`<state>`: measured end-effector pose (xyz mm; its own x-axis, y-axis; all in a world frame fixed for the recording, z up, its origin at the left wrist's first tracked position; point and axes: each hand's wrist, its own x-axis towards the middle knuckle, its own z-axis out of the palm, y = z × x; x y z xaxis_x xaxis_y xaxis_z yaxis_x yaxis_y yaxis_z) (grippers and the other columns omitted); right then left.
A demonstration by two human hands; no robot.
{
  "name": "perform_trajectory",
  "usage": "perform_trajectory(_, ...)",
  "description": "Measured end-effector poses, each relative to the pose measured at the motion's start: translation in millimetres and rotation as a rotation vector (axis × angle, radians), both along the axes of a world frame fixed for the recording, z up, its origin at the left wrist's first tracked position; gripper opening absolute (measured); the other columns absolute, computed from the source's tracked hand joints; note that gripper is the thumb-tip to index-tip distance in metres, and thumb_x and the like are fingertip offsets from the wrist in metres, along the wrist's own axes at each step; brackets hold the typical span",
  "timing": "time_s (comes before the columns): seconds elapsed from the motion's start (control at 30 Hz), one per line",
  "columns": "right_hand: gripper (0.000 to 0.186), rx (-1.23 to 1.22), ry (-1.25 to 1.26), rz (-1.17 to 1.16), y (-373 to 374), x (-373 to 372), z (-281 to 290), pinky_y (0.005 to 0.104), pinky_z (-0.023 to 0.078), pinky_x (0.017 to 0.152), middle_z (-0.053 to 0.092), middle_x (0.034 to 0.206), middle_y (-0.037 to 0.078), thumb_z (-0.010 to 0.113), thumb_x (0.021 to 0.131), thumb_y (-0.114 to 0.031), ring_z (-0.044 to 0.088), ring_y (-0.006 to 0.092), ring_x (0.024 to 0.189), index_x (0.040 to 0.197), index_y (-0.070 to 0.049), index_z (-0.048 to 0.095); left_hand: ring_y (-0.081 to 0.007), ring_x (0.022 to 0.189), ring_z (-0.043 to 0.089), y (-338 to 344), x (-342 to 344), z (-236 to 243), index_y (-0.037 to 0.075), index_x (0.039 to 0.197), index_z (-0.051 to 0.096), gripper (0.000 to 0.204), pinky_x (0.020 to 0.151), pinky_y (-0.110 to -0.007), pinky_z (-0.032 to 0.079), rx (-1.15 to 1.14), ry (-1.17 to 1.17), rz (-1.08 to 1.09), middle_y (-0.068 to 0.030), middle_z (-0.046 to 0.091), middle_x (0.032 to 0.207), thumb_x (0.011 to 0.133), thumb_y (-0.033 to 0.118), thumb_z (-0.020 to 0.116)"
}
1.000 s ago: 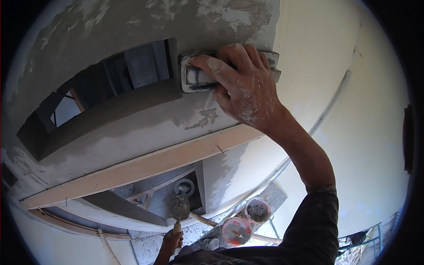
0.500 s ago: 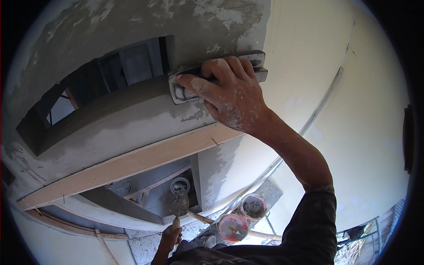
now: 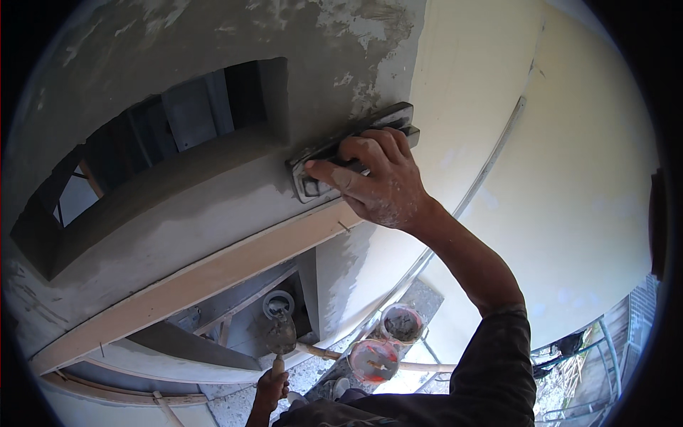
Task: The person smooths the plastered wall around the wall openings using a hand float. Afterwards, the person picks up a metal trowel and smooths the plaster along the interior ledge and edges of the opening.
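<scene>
Lying slantwise against the gray wall, a long rectangular float is occupying the upper middle of the frame, its dark plate wearing gray smears, its near end looking paler and scuffed. The right hand, flecked with plaster, is gripping the float, fingers curling over its back. Left of it, a long opening is cutting through the wall. Below, a pale wooden board is running diagonally. At bottom center, the left hand is clasping a trowel by its wooden handle, the mortar-coated blade pointing upward in the frame. Two buckets are standing to its right.
</scene>
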<state>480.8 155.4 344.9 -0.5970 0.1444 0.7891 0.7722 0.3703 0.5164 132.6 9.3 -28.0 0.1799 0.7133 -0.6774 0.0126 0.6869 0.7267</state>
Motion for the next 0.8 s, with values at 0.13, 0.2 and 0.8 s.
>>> perform_trajectory(0.13,0.062,-0.076,0.007,-0.011,7.5,-3.3,5.9,0.0382,0.045,0.083,0.046,0.093,0.001,0.080,0.063,-0.008,0.051,0.0203,0.090,0.117,-0.035,0.066,-0.0108,0.054,0.051,7.9,-3.5,-2.0,0.003,0.108,0.051,0.026,0.044,-0.024,0.043,-0.015,-0.037,-0.058,-0.0056,0.053,0.077,0.090,0.018,0.062)
perform_trajectory(0.2,0.065,-0.099,0.178,-0.163,5.8,18.7,18.4,0.0394,0.047,0.084,0.050,0.098,0.004,0.075,0.063,0.000,0.053,0.0227,0.093,0.121,-0.029,0.065,-0.0107,0.055,0.051,9.6,-7.4,-0.1,0.003,0.107,0.051,0.025,0.044,-0.024,0.043,-0.002,-0.032,-0.056,-0.0052,0.053,0.077,0.090,0.018,0.062)
perform_trajectory(0.8,0.057,-0.124,0.266,-0.204,6.4,12.5,37.8,0.0431,0.045,0.090,0.051,0.102,0.004,0.071,0.070,-0.007,0.052,0.0237,0.099,0.121,-0.031,0.064,-0.0109,0.051,0.050,24.3,-19.9,-6.6,0.004,0.102,0.051,0.020,0.042,-0.026,0.042,-0.005,-0.029,-0.075,-0.0051,0.052,0.073,0.089,0.016,0.062)
